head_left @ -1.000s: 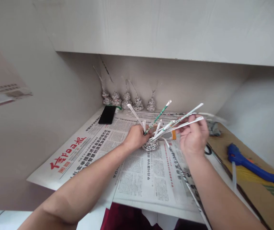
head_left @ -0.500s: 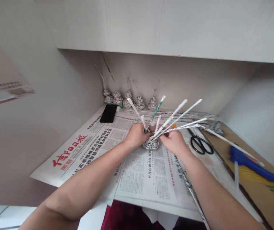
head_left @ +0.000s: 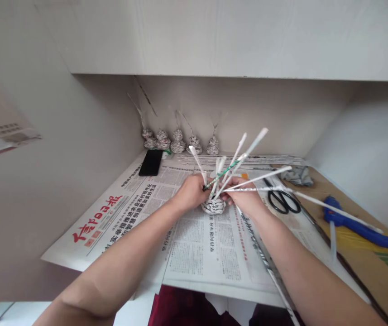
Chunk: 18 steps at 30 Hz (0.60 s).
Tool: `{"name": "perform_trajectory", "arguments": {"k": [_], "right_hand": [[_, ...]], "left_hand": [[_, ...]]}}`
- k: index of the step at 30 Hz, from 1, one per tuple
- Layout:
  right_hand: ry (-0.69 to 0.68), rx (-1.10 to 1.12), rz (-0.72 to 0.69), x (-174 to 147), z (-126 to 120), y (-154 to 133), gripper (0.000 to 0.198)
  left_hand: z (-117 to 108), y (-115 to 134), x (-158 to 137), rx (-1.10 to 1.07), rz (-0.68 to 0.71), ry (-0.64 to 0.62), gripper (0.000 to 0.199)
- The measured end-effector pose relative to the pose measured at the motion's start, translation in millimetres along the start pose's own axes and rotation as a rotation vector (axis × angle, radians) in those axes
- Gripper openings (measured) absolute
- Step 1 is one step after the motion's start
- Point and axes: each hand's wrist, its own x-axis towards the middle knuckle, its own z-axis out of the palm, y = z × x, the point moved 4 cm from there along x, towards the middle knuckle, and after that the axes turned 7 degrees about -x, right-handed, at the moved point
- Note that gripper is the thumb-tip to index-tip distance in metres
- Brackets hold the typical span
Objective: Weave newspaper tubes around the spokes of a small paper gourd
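A small round piece woven from rolled newspaper (head_left: 213, 206) rests on the newspaper sheets, with several white paper tubes and a green one (head_left: 228, 169) fanning up from it. At its left side my left hand (head_left: 194, 191) is closed around the piece near the base of the tubes; its fingertips are partly hidden. My right hand (head_left: 244, 195) pinches at the right side, where a long printed paper tube (head_left: 258, 189) runs across it and out to the right. The right fingertips are partly hidden behind the tubes.
Several woven paper gourds (head_left: 178, 141) stand along the back wall. A black phone (head_left: 150, 163) lies at the left. Long paper tubes (head_left: 248, 160) lie at the back; black-handled scissors (head_left: 284, 201) and a blue glue gun (head_left: 356, 226) lie at the right. A shelf panel (head_left: 214, 40) overhangs the workspace.
The green tube has tipped over to the right, and the tubes around it have shifted. The long tube now lies lower across my right hand. The camera view has shifted slightly.
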Motion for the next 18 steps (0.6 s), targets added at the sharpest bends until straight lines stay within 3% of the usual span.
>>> {"name": "perform_trajectory", "arguments": {"k": [7,14,18], "right_hand": [[0.049,-0.026,0.031,-1.3,-2.0,-2.1,0.022],[0.073,0.082,-0.116,2.6,0.6,1.1,0.027],[0.021,0.153,-0.118,4.5,6.5,5.0,0.028]], "left_hand": [[-0.1,1.3,-0.7,0.123,0.045,0.031,0.017],[1.9,12.2,-0.9,0.09,0.229,-0.11,0.024],[0.9,7.1,-0.8,0.035,0.3,-0.148,0.027]]}}
